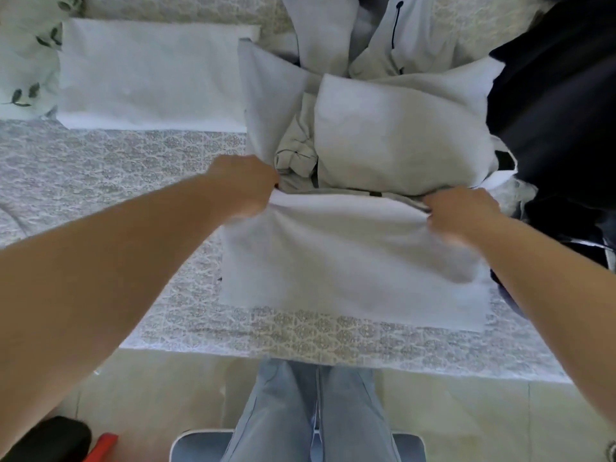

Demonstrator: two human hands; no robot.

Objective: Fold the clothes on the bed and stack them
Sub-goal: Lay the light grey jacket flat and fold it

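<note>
The white garment (353,261) lies nearest, spread flat on the patterned bedspread (100,181) close to the bed's front edge, straight ahead of the person. Its long side runs left to right, parallel to that edge, and its near hem lies square to it. The far edge is lifted: the left hand (246,185) grips the far left corner and the right hand (460,211) grips the far right corner, fingers curled round the cloth on both sides. The fabric sags a little between them, so this looks like a fold in progress, though whether the edge is headed toward the person or away I cannot tell.

Just beyond the hands sits a loose heap of pale grey and white clothes (383,128), unfolded, with a dark garment (560,95) bunched at the right. Further back on the left lies one folded white piece (153,75), a long neat rectangle also running left to right. By that showing the job is early: one item finished, one in hand, most of the pile still waiting, and no stack yet.
</note>
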